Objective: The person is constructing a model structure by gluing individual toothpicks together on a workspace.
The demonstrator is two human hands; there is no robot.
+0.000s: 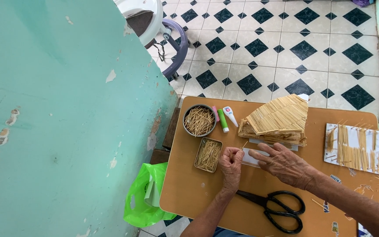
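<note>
My left hand (232, 165) is closed around a thin wooden stick (243, 145) that points up toward the model. My right hand (281, 163) lies flat with fingers spread over a white strip of paper (251, 159) on the brown table (189, 188). Just beyond both hands stands a small house model made of wooden sticks (277, 120), its sloped roof facing me. A rectangular tin of sticks (208, 154) sits beside my left hand, and a round tin of sticks (199, 120) lies farther away.
Black scissors (277, 207) lie near the table's front edge. A green glue stick (223, 120) and a white glue bottle (230, 115) rest by the round tin. A white sheet with glued sticks (353, 143) lies at right. A green plastic bag (148, 193), teal wall (58, 123) and a stool (154, 22) stand at left.
</note>
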